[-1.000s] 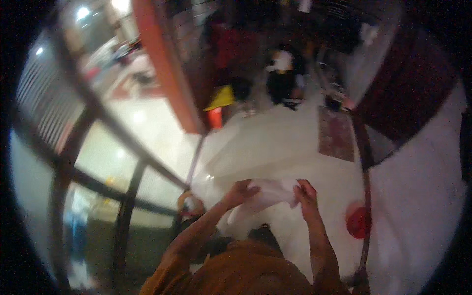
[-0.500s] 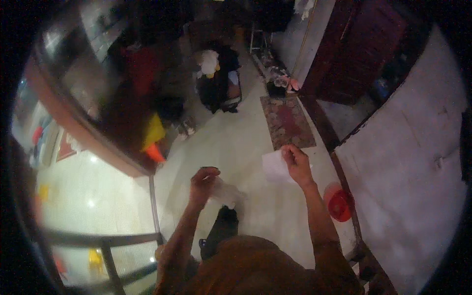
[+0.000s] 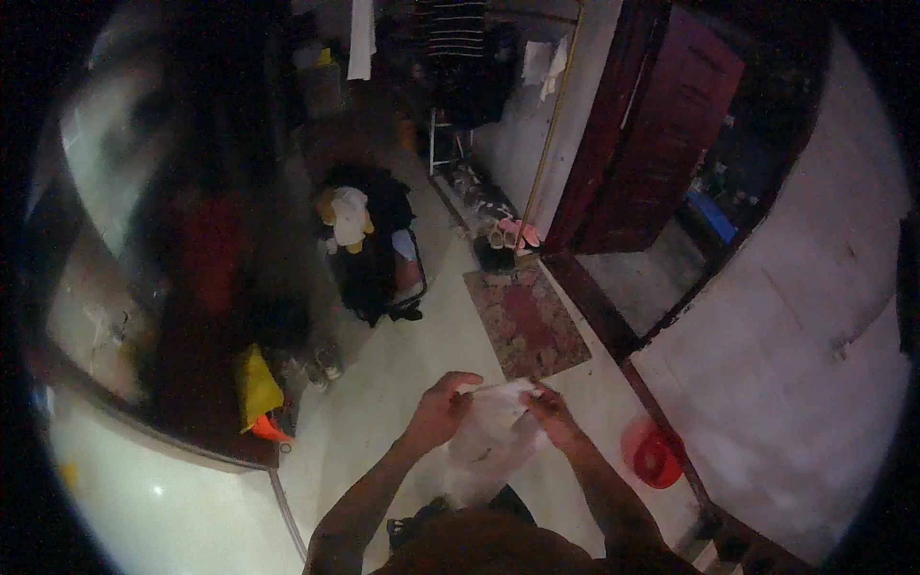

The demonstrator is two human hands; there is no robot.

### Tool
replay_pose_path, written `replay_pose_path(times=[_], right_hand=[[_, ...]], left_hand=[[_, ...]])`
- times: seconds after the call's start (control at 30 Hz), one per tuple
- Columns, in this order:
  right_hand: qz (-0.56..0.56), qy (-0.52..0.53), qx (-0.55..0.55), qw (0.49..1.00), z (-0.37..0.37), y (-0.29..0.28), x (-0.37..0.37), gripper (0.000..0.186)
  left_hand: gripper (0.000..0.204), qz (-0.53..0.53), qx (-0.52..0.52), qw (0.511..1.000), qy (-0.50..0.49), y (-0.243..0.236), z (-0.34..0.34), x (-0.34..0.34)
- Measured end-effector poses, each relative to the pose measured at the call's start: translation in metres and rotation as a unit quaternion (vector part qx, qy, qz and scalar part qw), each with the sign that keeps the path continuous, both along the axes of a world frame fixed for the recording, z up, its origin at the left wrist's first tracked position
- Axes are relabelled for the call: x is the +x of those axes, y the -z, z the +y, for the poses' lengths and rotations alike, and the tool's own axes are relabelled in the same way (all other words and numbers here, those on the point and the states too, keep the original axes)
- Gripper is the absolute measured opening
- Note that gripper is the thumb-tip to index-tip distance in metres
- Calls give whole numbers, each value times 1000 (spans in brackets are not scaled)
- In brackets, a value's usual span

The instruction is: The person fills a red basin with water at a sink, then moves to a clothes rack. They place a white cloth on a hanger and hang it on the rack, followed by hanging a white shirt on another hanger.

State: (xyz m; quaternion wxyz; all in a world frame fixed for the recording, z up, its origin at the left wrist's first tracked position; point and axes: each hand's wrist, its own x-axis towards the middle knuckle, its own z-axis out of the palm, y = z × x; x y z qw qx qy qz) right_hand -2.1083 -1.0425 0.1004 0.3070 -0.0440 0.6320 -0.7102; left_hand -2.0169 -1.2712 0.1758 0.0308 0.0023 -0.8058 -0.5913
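Observation:
In front of my body, above the pale floor, hangs a thin, see-through whitish bag or sheet (image 3: 489, 446); blur hides its exact kind. My left hand (image 3: 443, 412) pinches its upper left edge. At the upper right, my right hand (image 3: 553, 412) is closed on a white sheet (image 3: 508, 391), which lies along the top of the see-through piece. Whether one sits inside the other I cannot tell. Both hands are at about the same height, a short gap apart. My feet show only partly beneath the hanging piece.
A patterned mat (image 3: 530, 321) lies ahead by a doorway with a dark red door (image 3: 661, 144). Left of it stands a dark heap of clothes (image 3: 374, 268). A red basin (image 3: 656, 455) is by the right wall. Shoes (image 3: 324, 366) and a yellow cloth (image 3: 259, 388) are at left.
My hands have come together, the left moving right and the right moving lower and left. The white sheet and the see-through piece, held apart before, now meet. My view has turned and lifted.

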Motion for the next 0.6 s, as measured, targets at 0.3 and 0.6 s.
replay_pose_path(times=[0.3,0.6], right_hand=[[248,22,39,968,-52,-57,-121,26],[354,46,-41,933,-80,-50,-280,30]], left_hand=[[27,57,-212,974,47,52,-45,-141],[22,23,-114,993,31,42,-71,-277]])
